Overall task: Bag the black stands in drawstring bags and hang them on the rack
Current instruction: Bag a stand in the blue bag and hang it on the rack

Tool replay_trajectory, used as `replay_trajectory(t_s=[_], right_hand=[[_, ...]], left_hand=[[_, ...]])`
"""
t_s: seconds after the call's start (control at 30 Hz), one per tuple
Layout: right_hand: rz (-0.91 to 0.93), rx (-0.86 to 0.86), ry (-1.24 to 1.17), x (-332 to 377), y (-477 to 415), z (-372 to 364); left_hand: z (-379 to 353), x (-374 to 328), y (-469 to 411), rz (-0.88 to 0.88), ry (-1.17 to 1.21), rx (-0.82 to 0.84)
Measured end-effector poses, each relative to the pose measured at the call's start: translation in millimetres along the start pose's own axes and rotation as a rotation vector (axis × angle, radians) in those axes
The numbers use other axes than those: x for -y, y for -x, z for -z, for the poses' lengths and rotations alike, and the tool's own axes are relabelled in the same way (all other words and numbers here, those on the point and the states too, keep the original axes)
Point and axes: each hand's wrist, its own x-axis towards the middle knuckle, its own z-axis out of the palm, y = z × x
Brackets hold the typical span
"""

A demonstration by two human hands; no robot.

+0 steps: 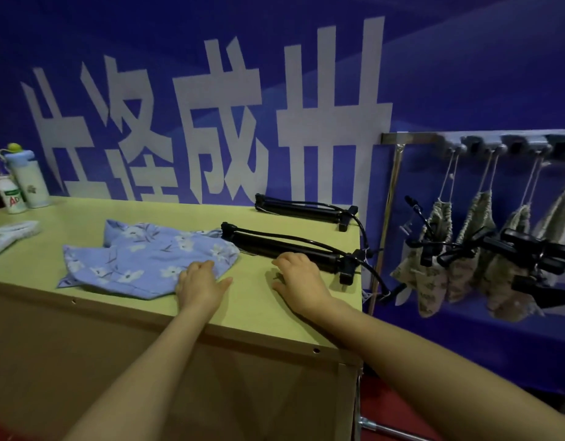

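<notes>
Left hand [201,285] lying open, palm down, on the edge of the blue flowered bag [147,259] on the table [252,300]. Right hand [298,278] resting open, fingers touching the nearer black stand [284,246]; second stand [306,209] lying behind. Filled bags [465,249] hanging on the rack [411,138].

Blue wall banner [434,74]: large white characters "成", "册". Small white bottle [11,195]: red "AD".

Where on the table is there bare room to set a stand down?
Bare table lies behind the blue floral bag, toward the bottles. A small gap separates the left hand and right hand. The right end is crowded by two black stands.
</notes>
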Motion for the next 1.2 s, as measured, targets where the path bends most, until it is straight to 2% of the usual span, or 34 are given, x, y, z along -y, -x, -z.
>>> replay_trajectory(t_s=[0.13, 0.33, 0.6, 0.8, 0.9, 1.0, 1.1, 1.2], right_hand=[[-0.057, -0.021, 0.051, -7, -11, -8], [-0.1, -0.055, 0.076, -11, -19, -12], [-0.071, -0.096, 0.089, -5, -18, -11], [-0.144, -0.169, -0.067, -3, -14, -6], [-0.136, -0.176, -0.128, 0, -9, -2], [-0.091, -0.148, -0.272, 8, -3, 5], [-0.02, -0.134, -0.395, 26, 3, 7], [-0.061, -0.131, -0.716, 61, 4, 10]], left_hand=[[-1, 1, -11, 0.022, 0.01, -0.016], [-9, 12, -30, 0.031, 0.161, -0.079], [-2, 15, -23, 0.141, 0.664, -0.266], [0, 17, -24, 0.238, 0.835, -0.246], [6, 11, -13, 0.145, 0.879, -0.136], [14, 9, -2, -0.044, 0.693, 0.012], [33, 7, 1, -0.216, 0.628, -0.044], [57, -6, 0, -0.356, 0.556, -0.133]])
